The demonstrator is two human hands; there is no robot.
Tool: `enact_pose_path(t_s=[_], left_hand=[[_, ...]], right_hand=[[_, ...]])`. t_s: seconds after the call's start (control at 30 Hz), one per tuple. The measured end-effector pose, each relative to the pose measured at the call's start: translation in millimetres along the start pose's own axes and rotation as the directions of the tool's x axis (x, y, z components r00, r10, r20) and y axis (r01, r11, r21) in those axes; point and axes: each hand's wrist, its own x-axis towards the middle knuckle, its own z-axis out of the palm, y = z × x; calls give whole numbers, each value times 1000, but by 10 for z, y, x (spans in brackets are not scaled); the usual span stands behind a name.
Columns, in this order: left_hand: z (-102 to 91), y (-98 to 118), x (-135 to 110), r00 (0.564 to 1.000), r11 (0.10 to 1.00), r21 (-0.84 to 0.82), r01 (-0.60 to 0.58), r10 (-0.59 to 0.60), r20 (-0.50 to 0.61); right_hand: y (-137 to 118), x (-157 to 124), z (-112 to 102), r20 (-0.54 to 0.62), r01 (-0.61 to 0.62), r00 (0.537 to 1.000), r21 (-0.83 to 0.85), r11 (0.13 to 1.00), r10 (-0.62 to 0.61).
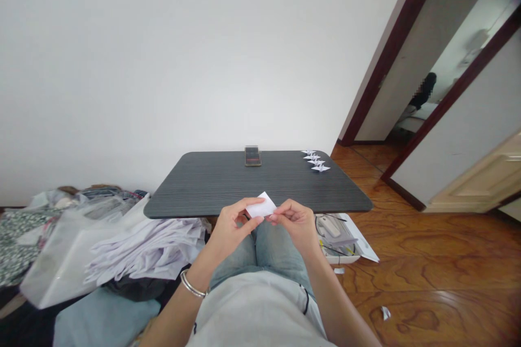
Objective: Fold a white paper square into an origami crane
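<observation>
A small folded piece of white paper (262, 205) is held up at the near edge of the dark table, above my lap. My left hand (236, 223) pinches its left side between thumb and fingers. At its lower right corner, the thumb and fingertips of my right hand (295, 220) are closed on the paper. Several white folded paper cranes (321, 168) stand in a row at the table's far right. The paper's underside and its finer creases are hidden from me.
On the dark table (211, 184) a phone (252, 156) leans near the wall. Piled clothes and plastic bags (142, 249) lie to the left. A white box of items (337, 238) sits on the floor at right, near paper scraps (386, 313). Beyond the doorway is a person (425, 89).
</observation>
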Motion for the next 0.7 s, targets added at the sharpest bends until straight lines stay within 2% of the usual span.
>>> enact_pose_path(t_s=[0.17,0.7], left_hand=[[25,-4,15,999,996,-86,39,-40,-16],[55,7,32,997,997,-67,41,-45,-63]], right_hand=[[-33,-4,8,36,1,999,-2,1000,-1],[-34,-17,60,7,-30,1000,91,995,29]])
